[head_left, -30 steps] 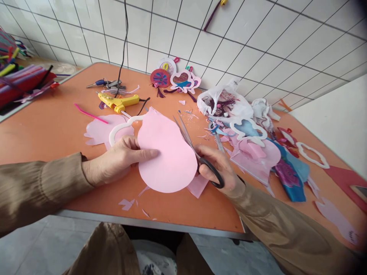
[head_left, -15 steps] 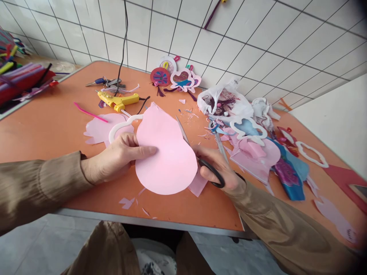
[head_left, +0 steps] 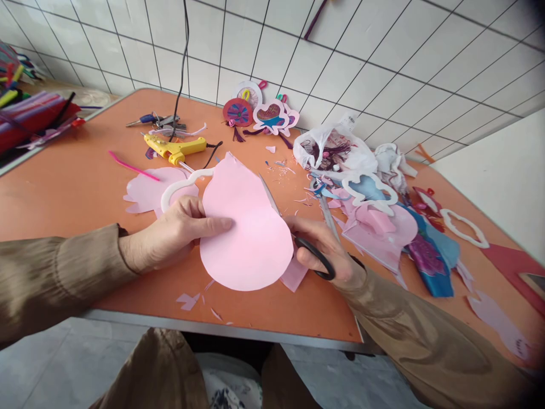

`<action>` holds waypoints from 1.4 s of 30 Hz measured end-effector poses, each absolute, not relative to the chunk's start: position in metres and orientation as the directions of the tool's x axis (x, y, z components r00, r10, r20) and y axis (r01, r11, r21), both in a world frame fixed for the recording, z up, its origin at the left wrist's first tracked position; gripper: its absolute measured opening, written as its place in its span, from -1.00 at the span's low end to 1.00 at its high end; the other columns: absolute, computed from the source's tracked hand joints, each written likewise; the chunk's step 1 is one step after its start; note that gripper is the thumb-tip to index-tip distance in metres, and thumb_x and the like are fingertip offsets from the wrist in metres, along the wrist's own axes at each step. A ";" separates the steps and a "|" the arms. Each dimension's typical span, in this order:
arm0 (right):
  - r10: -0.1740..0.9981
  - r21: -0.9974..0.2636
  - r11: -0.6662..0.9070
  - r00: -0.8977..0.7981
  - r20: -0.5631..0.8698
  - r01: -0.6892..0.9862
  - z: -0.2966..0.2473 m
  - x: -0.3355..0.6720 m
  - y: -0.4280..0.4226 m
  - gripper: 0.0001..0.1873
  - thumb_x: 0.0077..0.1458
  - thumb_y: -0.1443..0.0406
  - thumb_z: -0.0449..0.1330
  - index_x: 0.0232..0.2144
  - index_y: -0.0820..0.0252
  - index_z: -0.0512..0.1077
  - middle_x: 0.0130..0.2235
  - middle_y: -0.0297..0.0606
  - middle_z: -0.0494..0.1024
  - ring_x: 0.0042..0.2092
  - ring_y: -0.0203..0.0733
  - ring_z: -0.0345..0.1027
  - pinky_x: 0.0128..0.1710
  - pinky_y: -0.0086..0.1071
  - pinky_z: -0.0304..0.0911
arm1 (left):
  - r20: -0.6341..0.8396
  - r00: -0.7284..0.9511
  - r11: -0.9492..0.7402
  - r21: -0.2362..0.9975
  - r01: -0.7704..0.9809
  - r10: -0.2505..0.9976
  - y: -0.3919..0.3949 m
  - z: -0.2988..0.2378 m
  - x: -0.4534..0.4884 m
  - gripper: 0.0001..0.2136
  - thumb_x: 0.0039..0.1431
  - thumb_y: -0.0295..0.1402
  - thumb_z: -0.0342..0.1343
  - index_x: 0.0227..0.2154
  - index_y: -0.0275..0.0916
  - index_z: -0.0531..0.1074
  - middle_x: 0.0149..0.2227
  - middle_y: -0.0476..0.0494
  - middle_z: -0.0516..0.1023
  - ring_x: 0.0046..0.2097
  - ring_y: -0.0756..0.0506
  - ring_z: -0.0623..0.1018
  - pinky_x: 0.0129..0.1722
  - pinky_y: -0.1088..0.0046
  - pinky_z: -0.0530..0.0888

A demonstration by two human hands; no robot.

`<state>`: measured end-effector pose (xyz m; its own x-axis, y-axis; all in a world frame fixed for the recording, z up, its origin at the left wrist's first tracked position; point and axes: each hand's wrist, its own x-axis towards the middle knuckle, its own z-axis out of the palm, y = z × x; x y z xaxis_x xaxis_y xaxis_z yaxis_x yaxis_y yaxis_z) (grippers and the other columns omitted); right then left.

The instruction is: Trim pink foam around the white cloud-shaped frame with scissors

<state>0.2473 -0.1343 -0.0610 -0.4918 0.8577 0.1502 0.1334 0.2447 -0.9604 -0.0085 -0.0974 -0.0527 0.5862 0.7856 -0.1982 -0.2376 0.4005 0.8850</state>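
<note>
My left hand (head_left: pixel 183 227) pinches a pink paper cutout (head_left: pixel 244 238) by its left side, thumb on top and fingers beneath. The cutout is rounded at the bottom and narrows to a point at the top. My right hand (head_left: pixel 319 244) grips black-handled scissors (head_left: pixel 317 258) at the paper's right edge. One blade shows along the upper right edge; the rest is hidden behind the paper. A white wavy frame (head_left: pixel 170 193) sticks out left of the cutout, over another pink scalloped piece (head_left: pixel 142 190) on the table.
A yellow glue gun (head_left: pixel 176 149) and keys (head_left: pixel 168 122) lie at the back left. Finished ornaments (head_left: pixel 238 112) lean at the wall. A white plastic bag (head_left: pixel 357 150), white frames and pink scraps crowd the right of the orange table (head_left: pixel 63 193). Small paper offcuts (head_left: pixel 187 301) lie near the front edge.
Almost nothing differs. Both hands, the pink cutout and the scissors keep their places; the scissor blade appears a little closer to the paper's edge.
</note>
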 end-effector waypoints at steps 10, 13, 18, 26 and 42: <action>0.869 -0.965 0.234 -0.471 0.150 0.123 -0.061 0.246 -0.136 -0.49 0.13 -0.15 0.27 -0.23 0.16 0.49 -0.38 -0.27 0.44 -0.34 -0.24 0.30 -0.36 -0.36 0.22 | -0.198 0.586 0.403 0.883 -0.242 0.786 -0.098 -0.051 -0.008 -0.90 -0.02 -0.36 0.47 -0.42 -0.25 0.72 -0.41 -0.13 0.74 -0.40 -0.10 0.71 -0.40 0.56 0.66; 0.873 -0.959 0.234 -0.468 0.135 0.161 -0.060 0.247 -0.136 -0.47 0.13 -0.17 0.26 -0.22 0.17 0.49 -0.37 -0.25 0.45 -0.31 -0.21 0.32 -0.34 -0.34 0.25 | -0.202 0.580 0.408 0.878 -0.250 0.790 -0.098 -0.051 -0.007 -0.90 -0.03 -0.36 0.48 -0.44 -0.26 0.72 -0.42 -0.13 0.73 -0.42 -0.08 0.70 -0.40 0.57 0.65; 0.882 -0.962 0.225 -0.453 0.133 0.156 -0.061 0.247 -0.136 -0.45 0.10 -0.18 0.27 -0.23 0.17 0.49 -0.38 -0.26 0.45 -0.32 -0.22 0.32 -0.34 -0.36 0.25 | -0.217 0.589 0.435 0.863 -0.257 0.779 -0.098 -0.052 -0.008 -0.89 -0.02 -0.36 0.47 -0.42 -0.26 0.72 -0.40 -0.15 0.74 -0.38 -0.11 0.71 -0.37 0.53 0.67; 0.885 -0.955 0.260 -0.429 0.179 0.139 -0.067 0.247 -0.135 -0.48 0.11 -0.16 0.28 -0.23 0.18 0.51 -0.40 -0.26 0.44 -0.35 -0.24 0.29 -0.39 -0.37 0.24 | -0.256 0.584 0.461 0.857 -0.232 0.770 -0.099 -0.051 -0.010 -0.89 -0.03 -0.36 0.47 -0.44 -0.27 0.71 -0.41 -0.15 0.73 -0.42 -0.11 0.69 -0.38 0.48 0.66; 0.880 -0.947 0.293 -0.423 0.213 0.133 -0.075 0.248 -0.135 -0.50 0.15 -0.13 0.25 -0.19 0.17 0.53 -0.37 -0.24 0.51 -0.35 -0.24 0.35 -0.36 -0.36 0.29 | -0.277 0.589 0.464 0.865 -0.192 0.759 -0.101 -0.051 -0.009 -0.83 -0.07 -0.32 0.48 -0.41 -0.28 0.69 -0.35 -0.22 0.74 -0.34 -0.21 0.71 -0.26 0.34 0.68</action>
